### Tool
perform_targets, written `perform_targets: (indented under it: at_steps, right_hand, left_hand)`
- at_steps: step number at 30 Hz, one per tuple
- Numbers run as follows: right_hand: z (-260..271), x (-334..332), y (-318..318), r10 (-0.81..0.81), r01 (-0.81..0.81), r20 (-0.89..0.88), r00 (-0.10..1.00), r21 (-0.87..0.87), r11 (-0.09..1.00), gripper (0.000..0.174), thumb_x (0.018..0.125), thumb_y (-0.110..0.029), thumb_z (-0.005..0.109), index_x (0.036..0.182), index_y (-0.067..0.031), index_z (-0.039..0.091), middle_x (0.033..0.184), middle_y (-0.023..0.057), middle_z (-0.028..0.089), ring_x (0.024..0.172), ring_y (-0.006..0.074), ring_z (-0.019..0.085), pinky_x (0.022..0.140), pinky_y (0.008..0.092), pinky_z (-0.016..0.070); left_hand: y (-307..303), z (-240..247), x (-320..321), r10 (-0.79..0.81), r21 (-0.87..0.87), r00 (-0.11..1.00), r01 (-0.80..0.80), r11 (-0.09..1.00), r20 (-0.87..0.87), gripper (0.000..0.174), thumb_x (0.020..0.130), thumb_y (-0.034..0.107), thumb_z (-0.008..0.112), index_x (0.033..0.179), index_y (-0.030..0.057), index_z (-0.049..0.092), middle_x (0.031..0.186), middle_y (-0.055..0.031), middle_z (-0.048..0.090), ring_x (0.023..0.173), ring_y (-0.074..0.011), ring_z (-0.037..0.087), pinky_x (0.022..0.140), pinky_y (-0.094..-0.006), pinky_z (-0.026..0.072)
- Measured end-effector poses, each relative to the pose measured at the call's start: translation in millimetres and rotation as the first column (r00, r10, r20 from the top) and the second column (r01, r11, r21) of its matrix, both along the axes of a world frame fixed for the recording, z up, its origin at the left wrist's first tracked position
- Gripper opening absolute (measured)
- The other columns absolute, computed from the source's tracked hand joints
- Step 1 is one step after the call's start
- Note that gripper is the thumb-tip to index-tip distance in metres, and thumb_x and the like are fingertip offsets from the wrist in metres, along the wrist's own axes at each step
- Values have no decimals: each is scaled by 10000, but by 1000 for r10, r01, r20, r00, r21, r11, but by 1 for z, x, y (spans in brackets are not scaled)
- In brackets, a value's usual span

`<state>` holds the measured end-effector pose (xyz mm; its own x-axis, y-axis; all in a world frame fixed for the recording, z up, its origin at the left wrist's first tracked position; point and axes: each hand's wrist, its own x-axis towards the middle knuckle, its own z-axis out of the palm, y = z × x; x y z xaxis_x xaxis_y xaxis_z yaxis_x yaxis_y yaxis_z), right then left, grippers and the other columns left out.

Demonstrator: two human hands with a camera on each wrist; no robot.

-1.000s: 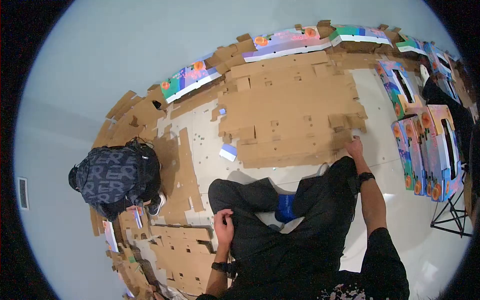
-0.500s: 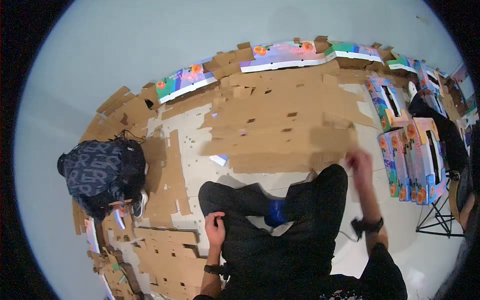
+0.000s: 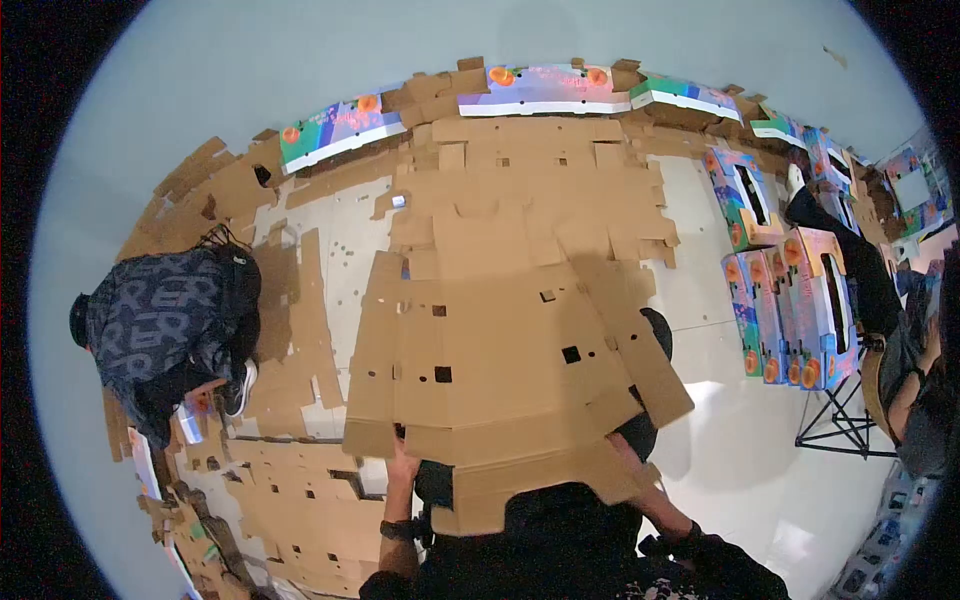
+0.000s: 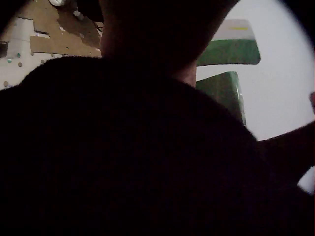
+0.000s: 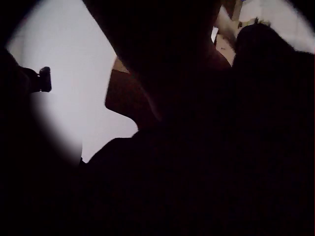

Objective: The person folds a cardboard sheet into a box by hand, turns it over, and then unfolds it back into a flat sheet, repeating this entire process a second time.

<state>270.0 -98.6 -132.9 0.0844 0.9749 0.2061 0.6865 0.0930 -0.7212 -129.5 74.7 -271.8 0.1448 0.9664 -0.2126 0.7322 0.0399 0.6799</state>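
A large unfolded cardboard box blank (image 3: 500,340), plain brown side up with square and round cut-outs, lies tilted over my lap in the head view. My left hand (image 3: 402,464) grips its near left edge, the fingers mostly hidden beneath the board. At the near right my right hand (image 3: 632,468) holds the blank by a flap, its fingertips covered. In the dark left wrist view, green-and-white printed board (image 4: 229,51) shows past the hand. The right wrist view is mostly black, with a brown flap edge (image 5: 125,98) beside the hand.
More flattened cardboard (image 3: 530,185) covers the floor ahead. Printed fruit boxes (image 3: 545,90) line the wall, and others stand at right (image 3: 800,305) near a black-legged stool (image 3: 840,425). A crouching person with a patterned backpack (image 3: 170,320) is at left; another person's leg (image 3: 840,220) reaches in at right.
The cardboard blank has come up from the floor stack toward me and now covers my knees. My left hand has left my thigh for its edge; my right hand has moved back toward my body.
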Motion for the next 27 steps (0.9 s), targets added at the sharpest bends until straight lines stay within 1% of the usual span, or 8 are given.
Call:
perform_targets:
  at_steps: [3, 6, 9, 10, 13, 16, 18, 27]
  right_hand:
    - [-2, 10, -5, -391, 202, -458, 798, -409, 890, 910, 899, -327, 771, 1574, -38, 234, 1472, 185, 481, 1317, 372, 517, 1099, 478, 441]
    - [8, 17, 4, -419, 370, -313, 852, -206, 906, 961, 829, -265, 847, 1560, -14, 275, 1474, 239, 469, 1346, 362, 495, 1116, 456, 418]
    - [-9, 28, 0, -263, 248, -94, 960, -151, 957, 949, 851, -210, 844, 1580, -34, 263, 1479, 175, 448, 1309, 294, 535, 1032, 442, 494]
    - [-11, 25, 4, -259, 240, -116, 959, -152, 959, 914, 841, -221, 840, 1560, -37, 307, 1487, 196, 450, 1332, 329, 511, 1068, 450, 463]
    - [-20, 16, 16, -222, 205, -88, 971, -174, 963, 805, 815, -233, 830, 1495, -60, 435, 1514, 229, 448, 1369, 404, 474, 1137, 465, 407]
    - [-27, 17, 33, -114, 111, -1, 994, -213, 971, 648, 802, -201, 818, 1386, -97, 556, 1527, 207, 454, 1337, 411, 508, 1116, 452, 435]
    - [-14, 20, 44, -36, 17, -87, 996, -212, 977, 503, 798, -183, 808, 1268, -107, 646, 1514, 194, 486, 1317, 406, 533, 1090, 436, 462]
    - [52, 13, 31, 128, -167, -160, 979, -257, 952, 289, 815, -170, 829, 1050, -73, 691, 1284, 110, 695, 1144, 325, 656, 966, 421, 524]
  left_hand:
    - [-11, -55, -23, -51, -8, 994, 52, 999, 101, 847, 844, 349, 794, 1491, -34, 403, 1451, -235, 539, 1331, -350, 526, 1155, -457, 380]
    - [-16, 38, 23, 53, -35, 996, -50, 998, 72, 763, 793, 326, 850, 1393, -15, 525, 1371, -195, 609, 1276, -316, 572, 1113, -433, 427]
    - [-30, 49, 22, 123, 86, 989, -130, 988, 76, 728, 744, 315, 897, 1330, -2, 604, 1311, -171, 658, 1235, -300, 603, 1081, -419, 460]
    - [-30, 46, 19, 155, 168, 985, -166, 972, 77, 749, 728, 318, 908, 1332, -2, 601, 1303, -173, 660, 1230, -307, 604, 1076, -421, 464]
    - [-14, 44, 5, 48, 311, 996, -24, 950, -70, 962, 659, 393, 953, 1404, -6, 494, 1432, -203, 495, 1320, -342, 489, 1138, -454, 384]
    - [19, 107, 38, -117, 466, 988, 151, 872, -102, 1261, 570, 447, 989, 1533, 5, 305, 1544, -237, 277, 1411, -394, 355, 1202, -506, 294]
    - [28, 121, 59, -128, 497, 973, 15, 868, 193, 1277, 517, 477, 1003, 1489, 4, 324, 1466, -219, 346, 1373, -406, 382, 1172, -536, 326]
    - [39, 174, 69, -409, 598, 911, 302, 743, 47, 1089, 458, 420, 1020, 1311, 32, 463, 1278, -187, 424, 1318, -471, 411, 1097, -584, 395]
